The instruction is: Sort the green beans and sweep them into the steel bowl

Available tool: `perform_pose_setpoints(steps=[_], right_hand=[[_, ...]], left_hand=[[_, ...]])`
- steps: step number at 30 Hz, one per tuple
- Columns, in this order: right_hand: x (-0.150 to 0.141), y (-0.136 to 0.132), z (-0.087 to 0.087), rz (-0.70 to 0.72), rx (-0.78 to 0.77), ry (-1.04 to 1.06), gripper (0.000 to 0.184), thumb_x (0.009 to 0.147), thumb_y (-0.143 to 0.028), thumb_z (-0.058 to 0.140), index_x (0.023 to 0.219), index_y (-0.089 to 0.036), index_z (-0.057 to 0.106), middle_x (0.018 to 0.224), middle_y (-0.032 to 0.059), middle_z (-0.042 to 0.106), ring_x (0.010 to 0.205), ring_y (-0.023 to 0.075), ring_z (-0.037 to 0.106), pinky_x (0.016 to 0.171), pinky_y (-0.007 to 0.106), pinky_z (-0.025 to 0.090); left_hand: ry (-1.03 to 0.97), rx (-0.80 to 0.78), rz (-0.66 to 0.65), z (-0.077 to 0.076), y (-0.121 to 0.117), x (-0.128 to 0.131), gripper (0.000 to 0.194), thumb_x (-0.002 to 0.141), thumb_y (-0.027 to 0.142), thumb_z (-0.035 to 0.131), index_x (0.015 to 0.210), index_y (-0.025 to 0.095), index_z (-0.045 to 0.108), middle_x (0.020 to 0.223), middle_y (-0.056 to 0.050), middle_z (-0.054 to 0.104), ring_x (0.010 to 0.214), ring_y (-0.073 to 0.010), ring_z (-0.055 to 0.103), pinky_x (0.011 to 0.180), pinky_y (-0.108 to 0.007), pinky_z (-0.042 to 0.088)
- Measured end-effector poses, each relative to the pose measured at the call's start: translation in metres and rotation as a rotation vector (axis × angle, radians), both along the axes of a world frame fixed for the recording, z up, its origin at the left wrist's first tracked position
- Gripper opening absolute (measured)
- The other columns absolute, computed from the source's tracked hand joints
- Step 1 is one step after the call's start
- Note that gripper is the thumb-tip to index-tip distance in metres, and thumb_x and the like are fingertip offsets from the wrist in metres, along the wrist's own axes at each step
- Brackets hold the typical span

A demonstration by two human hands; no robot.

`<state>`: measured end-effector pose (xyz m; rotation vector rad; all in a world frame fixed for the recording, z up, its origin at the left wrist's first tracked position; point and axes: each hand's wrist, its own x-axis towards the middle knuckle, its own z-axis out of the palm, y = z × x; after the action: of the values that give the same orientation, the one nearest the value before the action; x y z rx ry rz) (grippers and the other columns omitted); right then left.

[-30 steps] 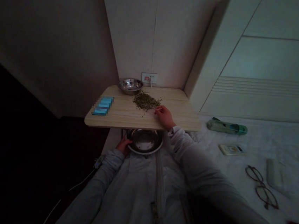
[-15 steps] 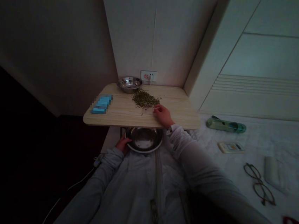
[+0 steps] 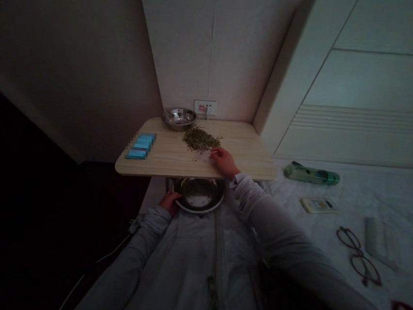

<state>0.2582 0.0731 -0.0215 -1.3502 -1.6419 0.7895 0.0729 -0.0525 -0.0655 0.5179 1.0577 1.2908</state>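
My left hand [image 3: 170, 201] is closed on the left rim of a wide stainless steel bowl [image 3: 200, 194], just below the table's front edge. A few small specks lie in the bowl. Above it, my right hand [image 3: 224, 161] rests low over the wooden table, fingers pinched on a thin whitish, see-through piece [image 3: 204, 154] whose kind I cannot make out. That piece is at the near edge of a spread pile of small green beans or seeds [image 3: 200, 139]. A few stray grains lie in front of the pile.
A smaller steel bowl [image 3: 179, 118] stands at the table's back left. A blurred blue phone-like thing [image 3: 141, 146] lies at the left of the table [image 3: 162, 163]. On the bed are a green bottle [image 3: 312, 174], a white remote [image 3: 319, 206] and eyeglasses [image 3: 359, 255].
My right hand has shifted slightly left and toward me along the pile's near edge, with the whitish piece still in its fingers. My left hand stays on the bowl.
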Motion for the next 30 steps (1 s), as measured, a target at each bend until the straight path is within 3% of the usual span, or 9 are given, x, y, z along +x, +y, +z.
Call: perform_pose_setpoints(steps=[5, 12, 22, 30], right_hand=[[-0.009, 0.005, 0.000, 0.011, 0.010, -0.028, 0.021, 0.074, -0.025, 0.047, 0.091, -0.018, 0.059, 0.074, 0.0021, 0.064, 0.072, 0.0136, 0.058, 0.074, 0.029, 0.042], [-0.007, 0.002, 0.000, 0.108, 0.005, 0.028, 0.022, 0.074, -0.025, 0.047, 0.089, -0.017, 0.059, 0.072, 0.0012, 0.064, 0.070, 0.0121, 0.057, 0.072, 0.027, 0.042], [-0.006, -0.004, -0.001, 0.113, 0.011, 0.055, 0.020, 0.074, -0.025, 0.047, 0.089, -0.016, 0.057, 0.070, 0.0007, 0.063, 0.063, 0.0105, 0.054, 0.067, 0.025, 0.041], [-0.005, -0.003, -0.003, 0.137, -0.024, 0.086, 0.016, 0.071, -0.019, 0.046, 0.082, -0.015, 0.057, 0.064, -0.0010, 0.060, 0.062, 0.0106, 0.054, 0.066, 0.024, 0.040]], left_hand=[[-0.009, -0.002, 0.034, -0.001, 0.002, 0.001, 0.041, 0.045, 0.006, 0.057, 0.084, 0.020, 0.061, 0.067, -0.002, 0.063, 0.086, -0.0250, 0.060, 0.074, -0.035, 0.047], [-0.005, -0.021, 0.031, -0.001, 0.002, 0.002, 0.053, 0.044, 0.007, 0.058, 0.096, 0.019, 0.059, 0.065, 0.001, 0.063, 0.083, -0.0245, 0.061, 0.073, -0.035, 0.047], [-0.007, -0.022, 0.038, -0.002, 0.001, 0.000, 0.057, 0.045, 0.006, 0.058, 0.101, 0.019, 0.058, 0.064, 0.003, 0.064, 0.072, -0.0200, 0.061, 0.069, -0.031, 0.047], [-0.028, 0.006, 0.022, -0.008, 0.002, 0.000, 0.059, 0.046, 0.007, 0.058, 0.104, 0.020, 0.057, 0.066, 0.002, 0.064, 0.077, -0.0225, 0.062, 0.071, -0.034, 0.048]])
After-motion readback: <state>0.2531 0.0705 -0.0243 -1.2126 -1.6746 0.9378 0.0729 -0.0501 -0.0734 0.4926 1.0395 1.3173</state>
